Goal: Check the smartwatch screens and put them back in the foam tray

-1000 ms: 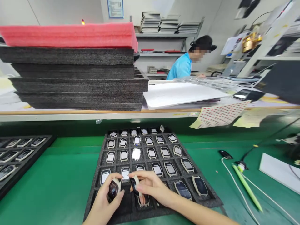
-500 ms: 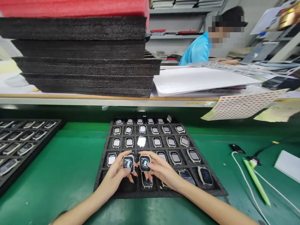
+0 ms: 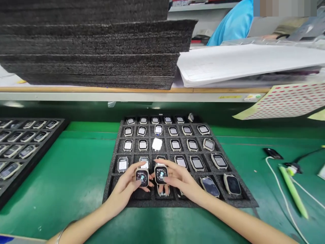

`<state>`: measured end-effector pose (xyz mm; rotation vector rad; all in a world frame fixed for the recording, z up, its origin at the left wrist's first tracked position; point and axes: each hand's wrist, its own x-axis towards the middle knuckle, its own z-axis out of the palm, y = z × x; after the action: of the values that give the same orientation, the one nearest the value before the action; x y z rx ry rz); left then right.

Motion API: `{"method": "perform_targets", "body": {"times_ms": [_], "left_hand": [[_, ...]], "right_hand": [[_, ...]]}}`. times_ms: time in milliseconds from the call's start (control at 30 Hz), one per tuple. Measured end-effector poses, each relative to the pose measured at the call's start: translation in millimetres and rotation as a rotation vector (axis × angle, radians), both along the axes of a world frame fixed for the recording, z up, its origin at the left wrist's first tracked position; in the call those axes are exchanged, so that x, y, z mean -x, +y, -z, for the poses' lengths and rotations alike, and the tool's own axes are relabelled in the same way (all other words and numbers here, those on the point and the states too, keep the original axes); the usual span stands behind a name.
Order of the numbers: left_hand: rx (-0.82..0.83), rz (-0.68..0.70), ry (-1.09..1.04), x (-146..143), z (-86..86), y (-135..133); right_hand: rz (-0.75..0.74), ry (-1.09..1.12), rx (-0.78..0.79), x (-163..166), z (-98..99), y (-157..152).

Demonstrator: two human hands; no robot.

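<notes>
My left hand (image 3: 126, 185) is closed round a smartwatch (image 3: 142, 177) without a strap, its thumb at the screen's lower edge. In my right hand (image 3: 181, 178) is a second strapless smartwatch (image 3: 161, 174), gripped between thumb and fingers. Both screens are lit with a dark dial and a small figure. The two watches are side by side, slightly apart, above the front rows of a black foam tray (image 3: 111, 181). Several watches lie in the tray's compartments, most with lit white screens; one watch (image 3: 157, 144) glows fully white. My hands hide part of the front rows.
Another foam tray (image 3: 61, 126) of watches lies at the left. On the right are a light green pen (image 3: 294, 193), a white cable (image 3: 278, 189) and a small black charger (image 3: 273, 153). Stacked black foam (image 3: 88, 51) and papers (image 3: 241, 64) occupy the shelf; a person in blue (image 3: 232, 22) is behind.
The view has tilted down and shifted slightly, so the shelf sits higher and less of the other person shows. Both hands still hold the same watches, with little movement.
</notes>
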<state>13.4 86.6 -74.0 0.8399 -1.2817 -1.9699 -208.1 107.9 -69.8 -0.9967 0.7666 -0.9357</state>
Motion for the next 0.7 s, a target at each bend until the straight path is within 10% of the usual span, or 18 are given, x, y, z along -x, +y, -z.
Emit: {"method": "perform_targets", "body": {"times_ms": [700], "left_hand": [[0.073, -0.054, 0.026, -6.4, -5.3, -3.0]], "right_hand": [[-0.067, 0.115, 0.133, -3.6, -0.1, 4.9]]}}
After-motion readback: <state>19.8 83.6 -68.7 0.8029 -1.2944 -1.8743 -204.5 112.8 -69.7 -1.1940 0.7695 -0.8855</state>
